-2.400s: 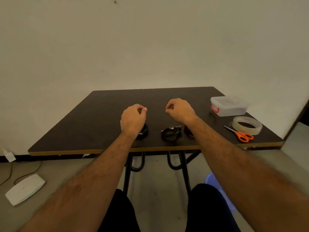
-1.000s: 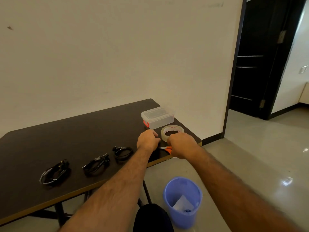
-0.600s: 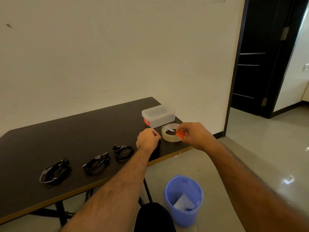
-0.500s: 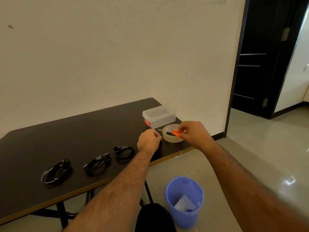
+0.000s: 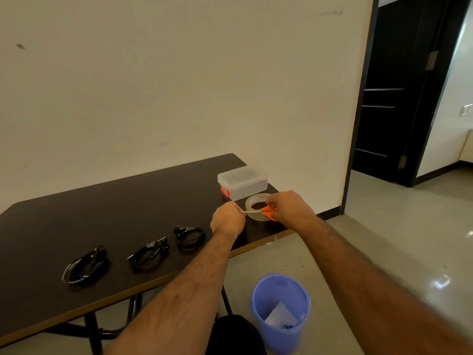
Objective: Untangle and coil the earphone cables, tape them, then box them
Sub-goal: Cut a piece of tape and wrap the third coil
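- Three coiled black earphone cables are laid in a row near the front edge of the dark table [image 5: 128, 201]: left coil [image 5: 85, 267], middle coil [image 5: 149, 253], right coil [image 5: 190, 235]. They are apart from one another and are not touched by either hand.
- Orange-handled scissors [image 5: 266, 212] are gripped in the right hand [image 5: 290, 210], fingers curled round the handles; the blades are pointed left, across the tape roll [image 5: 258, 208].
- The left hand [image 5: 227, 219] is curled, fingertips pinched together right at the blade tips. A strip of tape is presumably held there, but it is too small to be made out.
- The tape roll is lying flat by the table's right end, just in front of the clear lidded box [image 5: 243, 181] with a red latch.
- A blue bin [image 5: 280, 311] with scraps inside is seen on the floor below the table edge.
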Demonstrator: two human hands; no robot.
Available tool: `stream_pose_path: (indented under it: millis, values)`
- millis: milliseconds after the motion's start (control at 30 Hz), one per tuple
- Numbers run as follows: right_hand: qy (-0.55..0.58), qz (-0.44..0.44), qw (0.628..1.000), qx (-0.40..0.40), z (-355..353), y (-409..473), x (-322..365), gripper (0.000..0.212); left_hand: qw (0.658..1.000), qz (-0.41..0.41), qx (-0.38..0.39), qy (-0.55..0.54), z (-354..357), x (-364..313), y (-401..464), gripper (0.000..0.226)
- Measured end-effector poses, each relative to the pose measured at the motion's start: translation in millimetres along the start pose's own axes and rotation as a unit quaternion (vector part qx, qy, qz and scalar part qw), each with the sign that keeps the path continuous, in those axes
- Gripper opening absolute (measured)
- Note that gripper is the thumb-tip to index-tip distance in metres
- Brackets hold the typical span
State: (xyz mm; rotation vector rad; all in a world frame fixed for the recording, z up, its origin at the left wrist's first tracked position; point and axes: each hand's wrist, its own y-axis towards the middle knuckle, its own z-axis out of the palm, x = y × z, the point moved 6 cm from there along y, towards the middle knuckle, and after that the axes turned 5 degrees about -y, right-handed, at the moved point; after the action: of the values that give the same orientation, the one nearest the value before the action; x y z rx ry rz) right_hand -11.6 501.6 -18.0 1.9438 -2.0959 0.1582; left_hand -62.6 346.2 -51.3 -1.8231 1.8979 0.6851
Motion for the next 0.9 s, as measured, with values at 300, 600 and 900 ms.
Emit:
stream_pose_path:
  millis: [300,600,900]
  values:
    - [0.046,0.017,0.999,0.0,1,9,-10,0.04,0.999,-0.035,0.028,0.019,-1,1,0,0.02]
    - [0.009,0.042,0.999,-0.022,-1,17,-9,0.038,0.996,-0.042,0.072,0.033,-14,3,-10,0.021]
    - [0.002,0.083,0.996,-0.042,0,19,0,0.051,0.992,-0.041,0.12,0.02,-27,16,-12,0.029]
